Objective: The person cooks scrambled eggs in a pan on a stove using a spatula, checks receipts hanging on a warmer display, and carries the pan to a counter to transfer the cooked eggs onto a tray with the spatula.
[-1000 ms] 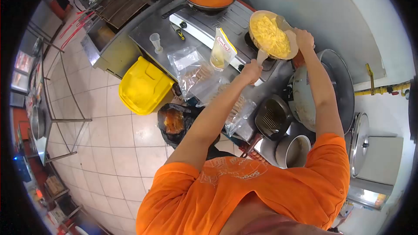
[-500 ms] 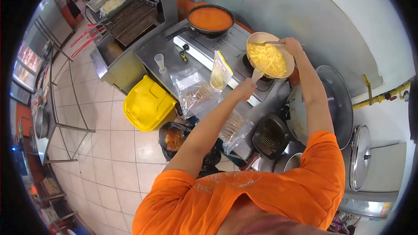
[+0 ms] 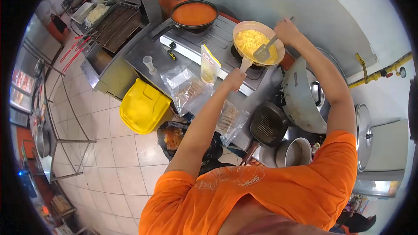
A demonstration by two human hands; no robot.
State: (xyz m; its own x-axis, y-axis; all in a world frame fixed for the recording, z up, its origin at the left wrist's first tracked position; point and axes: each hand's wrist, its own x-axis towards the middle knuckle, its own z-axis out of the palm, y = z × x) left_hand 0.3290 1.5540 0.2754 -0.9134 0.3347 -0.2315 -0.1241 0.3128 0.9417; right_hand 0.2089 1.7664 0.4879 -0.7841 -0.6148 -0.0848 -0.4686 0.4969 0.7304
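Observation:
My left hand is closed round the pale handle of a cream-coloured pan, which sits at the right burner of the stove. Yellow, strip-like food fills much of the pan. My right hand grips the handle of a grey spatula, its blade low over the food at the near side. A standing plastic pouch is left of my left hand. Left of the cream pan, a black pan holds orange sauce.
Clear bags of food lie along the counter front. A square grill pan, a metal pot and a large grey vessel stand at the right. A yellow bin is below the counter. A yellow gas pipe runs along the wall.
The cream pan has gone from tilted and raised to lower and flatter. The spatula has swung from the pan's far side to its near right part, and my right elbow has moved outward.

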